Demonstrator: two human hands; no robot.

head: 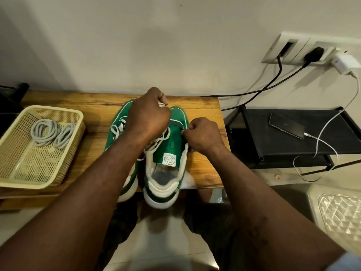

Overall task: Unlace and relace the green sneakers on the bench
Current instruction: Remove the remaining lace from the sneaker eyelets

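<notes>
Forearms [109, 173] reach in; left hand [150, 116] grips the white lace [158, 142], lifted over the right-hand sneaker [166, 151]; right hand [203, 133] pinches that sneaker's side, on the bench [203, 106]; unlacing likely; next, draw the lace from the lower eyelets.

A cream basket [56, 110] sits to your left. On your right stands a black rack [293, 141] with a phone [286, 125] lying on it. A white cable [316, 149] runs from the phone to a white charger [344, 64] in the wall sockets [293, 47], beside a black plug [313, 54]. Cream patterned plastic [340, 212] shows at the lower right.
</notes>
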